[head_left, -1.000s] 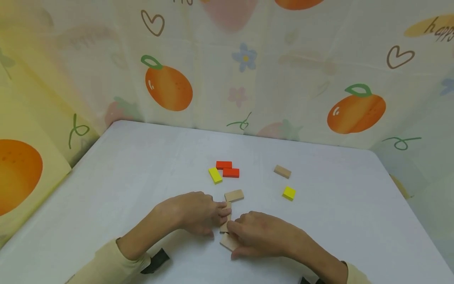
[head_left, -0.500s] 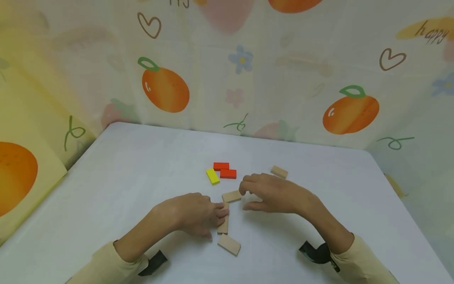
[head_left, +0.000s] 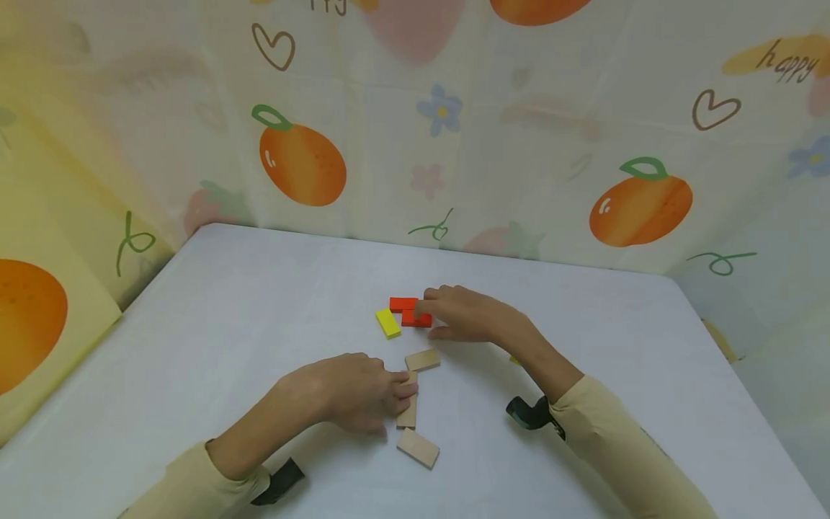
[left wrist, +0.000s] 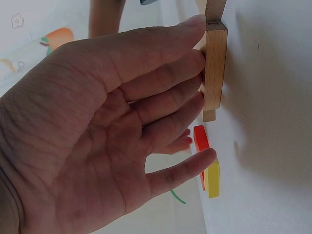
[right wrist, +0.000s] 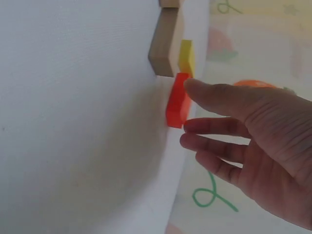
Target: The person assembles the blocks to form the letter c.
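My left hand point(head_left: 344, 393) lies low over the table, its fingertips touching a plain wooden block point(head_left: 406, 418). In the left wrist view those fingers reach out nearly straight against the block's side point(left wrist: 215, 68). At the far end of the blocks, my right hand point(head_left: 463, 313) hangs over the nearer red block point(head_left: 410, 322), partly covering it. The right wrist view has the thumb at the red block point(right wrist: 175, 107) and the other fingers spread apart, not closed round it. A second red block point(head_left: 400, 304) and a yellow block point(head_left: 388, 324) lie beside it.
One wooden block point(head_left: 423, 359) lies angled beyond the left fingers, and another point(head_left: 418, 448) sits nearer the person. A yellow piece point(head_left: 514, 360) peeks out from behind the right forearm. The white table point(head_left: 259, 288) ends at a patterned cloth point(head_left: 389, 144).
My right hand has left the nearest wooden block and moved away from the person, past the middle blocks, to the red blocks. The left hand stays on its block.
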`<control>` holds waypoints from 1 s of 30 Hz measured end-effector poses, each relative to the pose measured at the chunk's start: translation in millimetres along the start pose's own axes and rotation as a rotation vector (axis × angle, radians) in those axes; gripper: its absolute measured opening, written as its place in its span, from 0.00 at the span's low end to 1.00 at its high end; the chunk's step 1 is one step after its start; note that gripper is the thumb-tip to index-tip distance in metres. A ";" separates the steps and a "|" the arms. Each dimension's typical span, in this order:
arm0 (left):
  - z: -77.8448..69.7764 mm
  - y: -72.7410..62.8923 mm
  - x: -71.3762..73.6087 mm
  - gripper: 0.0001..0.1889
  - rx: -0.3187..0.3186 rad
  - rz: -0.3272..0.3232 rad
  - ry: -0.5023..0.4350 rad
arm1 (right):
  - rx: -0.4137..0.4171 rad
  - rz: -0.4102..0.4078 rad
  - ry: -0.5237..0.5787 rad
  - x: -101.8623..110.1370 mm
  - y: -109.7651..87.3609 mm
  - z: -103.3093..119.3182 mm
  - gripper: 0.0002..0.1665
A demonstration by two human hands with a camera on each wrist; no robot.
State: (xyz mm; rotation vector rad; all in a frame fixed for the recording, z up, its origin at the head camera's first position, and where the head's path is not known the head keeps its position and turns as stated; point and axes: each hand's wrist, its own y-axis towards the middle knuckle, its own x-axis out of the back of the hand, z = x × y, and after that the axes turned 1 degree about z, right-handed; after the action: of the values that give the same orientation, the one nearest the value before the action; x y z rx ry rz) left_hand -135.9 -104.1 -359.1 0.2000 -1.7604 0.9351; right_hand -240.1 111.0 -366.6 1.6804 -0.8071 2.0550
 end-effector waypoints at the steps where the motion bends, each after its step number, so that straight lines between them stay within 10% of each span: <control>1: -0.2 -0.1 0.3 0.30 -0.001 -0.001 -0.004 | -0.006 0.007 -0.006 -1.0 3.0 0.2 0.19; 18: -0.5 -1.0 2.7 0.29 -0.039 -0.010 0.080 | 0.041 -0.102 -0.081 -11.7 17.1 -1.6 0.08; 30: -0.7 0.4 2.1 0.29 -0.019 -0.004 0.052 | -0.011 -0.159 -0.096 1.2 -26.7 -1.0 0.12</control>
State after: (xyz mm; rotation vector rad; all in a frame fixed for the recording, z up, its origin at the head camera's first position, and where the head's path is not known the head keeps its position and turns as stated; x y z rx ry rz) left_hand -136.4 -102.7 -357.4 0.1657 -1.7195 0.9127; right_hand -225.0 132.1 -360.2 1.7880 -0.6880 1.8730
